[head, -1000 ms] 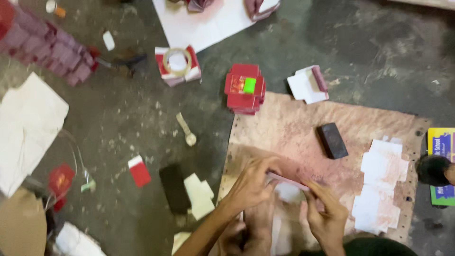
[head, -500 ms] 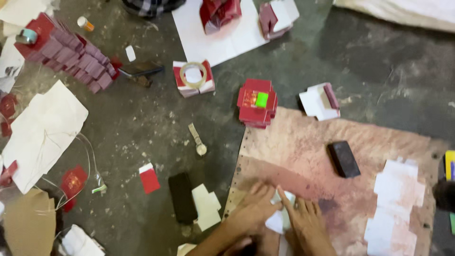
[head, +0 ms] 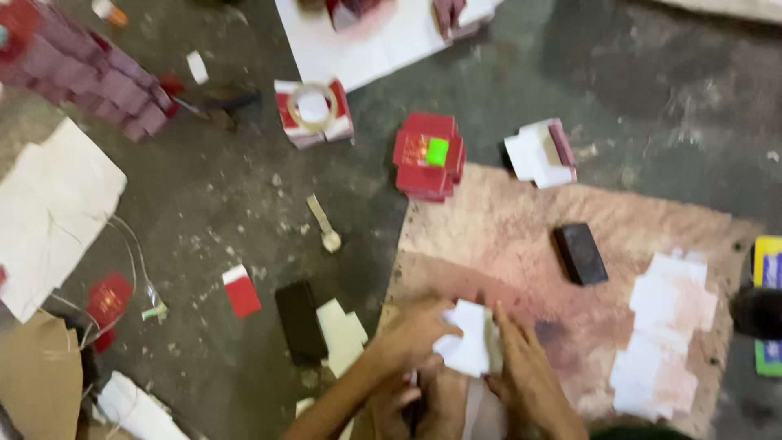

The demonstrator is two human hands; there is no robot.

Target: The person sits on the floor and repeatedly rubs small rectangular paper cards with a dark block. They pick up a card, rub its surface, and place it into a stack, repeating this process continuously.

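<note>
The white paper piece (head: 468, 346) is pinched between both hands, left hand (head: 411, 338) and right hand (head: 525, 371), fingers curled over the board (head: 570, 220).

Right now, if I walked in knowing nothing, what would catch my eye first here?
Probably the two hands low in the middle, the left hand and right hand pressed together on a small white paper piece over a worn pinkish board. Next, the stack of red boxes with a bright green patch at the board's top corner. A tape roll lies on another box further left.
</note>
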